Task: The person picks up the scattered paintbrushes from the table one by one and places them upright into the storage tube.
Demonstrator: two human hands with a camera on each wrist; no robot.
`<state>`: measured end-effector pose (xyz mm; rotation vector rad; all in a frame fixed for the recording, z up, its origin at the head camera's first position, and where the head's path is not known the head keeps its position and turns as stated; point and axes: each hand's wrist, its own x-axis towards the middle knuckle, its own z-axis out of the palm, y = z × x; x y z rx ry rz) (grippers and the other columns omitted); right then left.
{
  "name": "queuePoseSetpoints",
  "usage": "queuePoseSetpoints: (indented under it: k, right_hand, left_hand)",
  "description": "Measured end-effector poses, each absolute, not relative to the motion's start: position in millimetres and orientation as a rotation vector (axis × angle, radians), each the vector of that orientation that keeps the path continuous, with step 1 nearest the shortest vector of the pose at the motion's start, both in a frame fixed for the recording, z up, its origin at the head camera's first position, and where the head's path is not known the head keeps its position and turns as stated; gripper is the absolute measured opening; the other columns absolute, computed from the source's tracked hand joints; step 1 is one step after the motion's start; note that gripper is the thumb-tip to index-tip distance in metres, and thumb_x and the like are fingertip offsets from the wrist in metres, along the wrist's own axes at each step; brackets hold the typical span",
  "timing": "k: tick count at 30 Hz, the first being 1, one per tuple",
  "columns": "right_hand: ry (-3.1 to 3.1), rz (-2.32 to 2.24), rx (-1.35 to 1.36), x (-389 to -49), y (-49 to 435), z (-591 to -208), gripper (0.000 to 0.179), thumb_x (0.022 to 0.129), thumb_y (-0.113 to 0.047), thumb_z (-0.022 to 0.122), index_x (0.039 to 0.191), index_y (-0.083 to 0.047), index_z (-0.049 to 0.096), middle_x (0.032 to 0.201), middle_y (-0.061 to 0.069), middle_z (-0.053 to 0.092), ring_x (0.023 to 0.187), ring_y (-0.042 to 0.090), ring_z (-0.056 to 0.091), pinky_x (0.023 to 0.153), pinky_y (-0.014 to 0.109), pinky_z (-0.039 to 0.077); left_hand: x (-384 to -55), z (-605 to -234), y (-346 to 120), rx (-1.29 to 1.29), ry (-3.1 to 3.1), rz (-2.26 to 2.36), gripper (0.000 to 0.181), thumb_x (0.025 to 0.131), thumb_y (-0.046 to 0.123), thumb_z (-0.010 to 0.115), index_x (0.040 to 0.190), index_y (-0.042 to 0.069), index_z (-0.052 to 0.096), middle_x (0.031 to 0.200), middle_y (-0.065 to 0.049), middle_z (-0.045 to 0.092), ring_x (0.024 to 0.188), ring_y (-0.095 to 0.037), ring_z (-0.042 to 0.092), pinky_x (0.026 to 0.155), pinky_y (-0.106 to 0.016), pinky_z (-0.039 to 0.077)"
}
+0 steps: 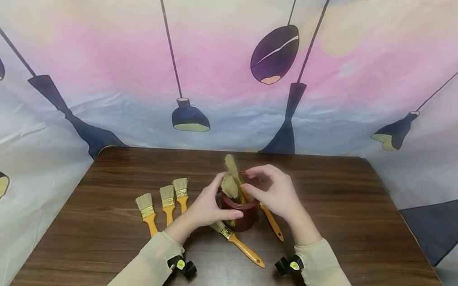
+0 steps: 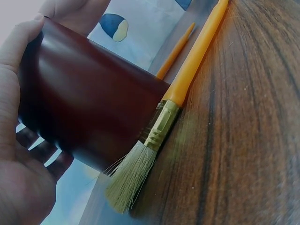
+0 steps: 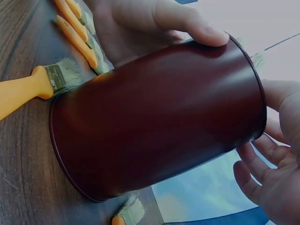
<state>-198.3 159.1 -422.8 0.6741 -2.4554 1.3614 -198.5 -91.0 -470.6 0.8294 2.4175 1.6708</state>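
Note:
A dark red cup [image 1: 244, 217] stands on the table, with paintbrushes [image 1: 230, 186] in it, bristles up. My left hand [image 1: 207, 204] grips the cup, its thumb on the near side and fingers around the far left; the left wrist view shows this hand [image 2: 18, 154] along the wall. At the rim on the right is my right hand [image 1: 275, 192], thumb and forefinger apart beside a taller brush [image 1: 233, 166]. In the right wrist view, the right hand's fingers [image 3: 255, 171] are loosely bent by the rim. Whether its thumb touches the brush is unclear.
One paintbrush [image 1: 244, 249] with an orange handle lies before the cup, another [image 1: 272, 224] to its right. Three brushes lie at left, including the outermost [image 1: 147, 211]. The wooden table [image 1: 331, 193] meets a printed cloth [image 1: 231, 116] at the back.

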Motion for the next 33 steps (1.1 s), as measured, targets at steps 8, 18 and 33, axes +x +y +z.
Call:
queuePoseSetpoints:
  k: [8, 18, 33]
  right_hand:
    - [-2.432, 1.399, 0.689, -199, 168, -421, 0.027, 0.096, -0.010, 0.085, 0.122, -0.012, 0.079, 0.117, -0.001, 0.077, 0.105, 0.017, 0.075, 0.091, 0.040, 0.061]
    - [-2.448, 1.398, 0.603, -202, 191, -416, 0.027, 0.098, -0.010, 0.083, 0.124, -0.008, 0.079, 0.117, 0.003, 0.078, 0.101, 0.019, 0.074, 0.086, 0.039, 0.061]
    - [-2.546, 1.277, 0.464, -189, 222, -438, 0.032, 0.098, -0.012, 0.083, 0.128, -0.007, 0.073, 0.114, 0.005, 0.075, 0.098, 0.020, 0.071, 0.080, 0.035, 0.060]
  left_hand:
    - [-199, -471, -90, 0.803, 2.424, 1.661, 0.102, 0.083, 0.037, 0.097, 0.165, 0.024, 0.039, 0.142, -0.003, 0.067, 0.130, -0.022, 0.065, 0.109, -0.052, 0.051]
    - [-200, -472, -90, 0.815, 2.389, 1.693, 0.101, 0.083, 0.038, 0.097, 0.164, 0.025, 0.040, 0.145, -0.002, 0.066, 0.132, -0.021, 0.064, 0.111, -0.052, 0.051]
    - [-199, -471, -91, 0.781, 2.415, 1.655, 0.104, 0.082, 0.042, 0.097, 0.166, 0.023, 0.038, 0.147, -0.004, 0.064, 0.135, -0.024, 0.062, 0.111, -0.054, 0.050]
